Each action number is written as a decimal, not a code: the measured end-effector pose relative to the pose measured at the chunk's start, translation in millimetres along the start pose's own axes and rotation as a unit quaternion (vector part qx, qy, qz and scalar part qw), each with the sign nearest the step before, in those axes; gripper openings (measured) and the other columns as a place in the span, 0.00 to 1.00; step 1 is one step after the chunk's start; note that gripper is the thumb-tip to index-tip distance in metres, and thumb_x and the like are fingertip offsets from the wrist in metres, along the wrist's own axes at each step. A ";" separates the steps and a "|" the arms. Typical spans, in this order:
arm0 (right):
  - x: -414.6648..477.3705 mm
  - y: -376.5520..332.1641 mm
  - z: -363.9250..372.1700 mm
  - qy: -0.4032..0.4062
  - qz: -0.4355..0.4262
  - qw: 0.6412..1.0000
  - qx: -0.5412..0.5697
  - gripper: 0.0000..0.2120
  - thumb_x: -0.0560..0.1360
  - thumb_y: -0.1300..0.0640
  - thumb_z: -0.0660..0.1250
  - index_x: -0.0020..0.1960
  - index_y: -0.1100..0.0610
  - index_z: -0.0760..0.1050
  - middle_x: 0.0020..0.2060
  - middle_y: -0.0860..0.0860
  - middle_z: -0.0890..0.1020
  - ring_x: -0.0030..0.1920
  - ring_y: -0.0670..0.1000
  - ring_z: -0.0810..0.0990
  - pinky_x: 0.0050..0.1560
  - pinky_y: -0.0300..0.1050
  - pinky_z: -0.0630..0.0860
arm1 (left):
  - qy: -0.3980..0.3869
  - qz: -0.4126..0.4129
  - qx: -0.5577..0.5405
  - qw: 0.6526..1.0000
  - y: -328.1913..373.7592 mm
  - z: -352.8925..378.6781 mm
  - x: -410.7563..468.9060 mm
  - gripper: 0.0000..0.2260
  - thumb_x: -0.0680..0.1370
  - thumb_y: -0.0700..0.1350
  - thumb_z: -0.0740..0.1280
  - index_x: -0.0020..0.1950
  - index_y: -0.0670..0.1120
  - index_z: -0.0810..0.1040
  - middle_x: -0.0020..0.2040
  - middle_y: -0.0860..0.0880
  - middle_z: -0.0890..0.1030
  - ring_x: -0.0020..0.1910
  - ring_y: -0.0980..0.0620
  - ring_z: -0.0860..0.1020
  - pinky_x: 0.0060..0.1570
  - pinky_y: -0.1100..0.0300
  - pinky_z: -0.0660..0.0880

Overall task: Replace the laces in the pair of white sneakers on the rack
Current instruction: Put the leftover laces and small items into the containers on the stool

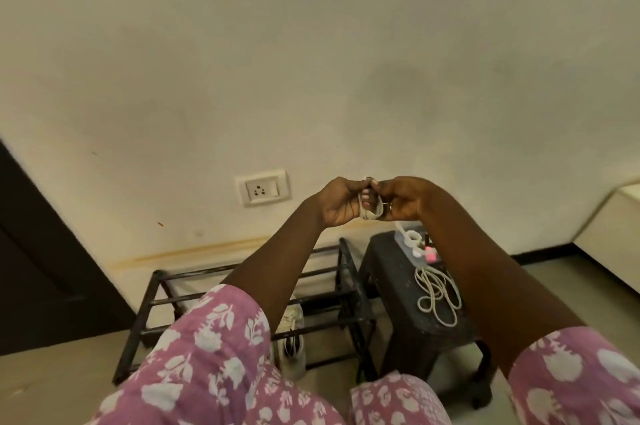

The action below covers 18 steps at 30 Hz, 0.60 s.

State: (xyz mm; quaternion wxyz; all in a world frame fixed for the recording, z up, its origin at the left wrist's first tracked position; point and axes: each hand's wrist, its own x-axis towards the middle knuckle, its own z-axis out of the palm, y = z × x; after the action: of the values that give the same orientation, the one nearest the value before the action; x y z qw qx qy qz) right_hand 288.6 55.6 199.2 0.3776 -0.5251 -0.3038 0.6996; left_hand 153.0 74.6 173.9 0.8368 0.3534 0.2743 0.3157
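White lace (371,210): coiled, held raised between both hands. Left hand (341,201) grip curled through the loops; right hand (401,200) grip pinching them. White sneakers (292,338): far below on rack (162,302), under left arm.

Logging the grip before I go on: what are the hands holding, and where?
The left hand and right hand pinch a looped white lace at the top of its loops; one end hangs below.

Dim warm light on a cream wall (311,44), socket (262,187) just 9 o'clock of centre, dark door (34,269) at 8, black stool (391,286) at 5, pale cabinet (613,234) at 3, floor (52,383) at 7.
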 end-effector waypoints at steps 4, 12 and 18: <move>-10.3 19.2 -60.8 0.073 0.042 0.996 -0.024 0.15 0.81 0.66 0.54 0.38 0.66 0.71 0.22 0.57 0.77 0.21 0.51 0.78 0.20 0.43 0.76 | 0.011 -0.059 -0.009 0.998 -50.8 26.5 43.9 0.16 0.83 0.39 0.46 0.41 0.41 0.68 0.34 0.48 0.71 0.29 0.57 0.66 0.27 0.68 0.70; -6.9 60.9 -174.5 0.263 -0.012 0.964 -0.048 0.06 0.76 0.72 0.62 0.52 0.69 0.74 0.37 0.59 0.77 0.40 0.55 0.80 0.36 0.44 0.79 | 0.067 -0.092 0.250 0.961 -121.7 89.0 125.4 0.16 0.81 0.34 0.49 0.37 0.41 0.70 0.31 0.46 0.72 0.26 0.55 0.73 0.28 0.65 0.72; 9.4 82.1 -236.8 0.399 0.031 0.914 -0.066 0.09 0.72 0.67 0.70 0.37 0.64 0.71 0.50 0.63 0.80 0.38 0.54 0.80 0.40 0.47 0.79 | 0.085 -0.036 0.593 0.800 -145.3 101.5 187.6 0.15 0.82 0.41 0.56 0.64 0.34 0.72 0.62 0.36 0.75 0.59 0.41 0.75 0.55 0.55 0.72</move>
State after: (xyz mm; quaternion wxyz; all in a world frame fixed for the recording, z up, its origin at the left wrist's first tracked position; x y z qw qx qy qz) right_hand 498.2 26.8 64.5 0.4100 -0.7932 -0.1569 0.4220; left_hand 392.8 87.6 79.3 0.4483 0.7422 0.4900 0.0901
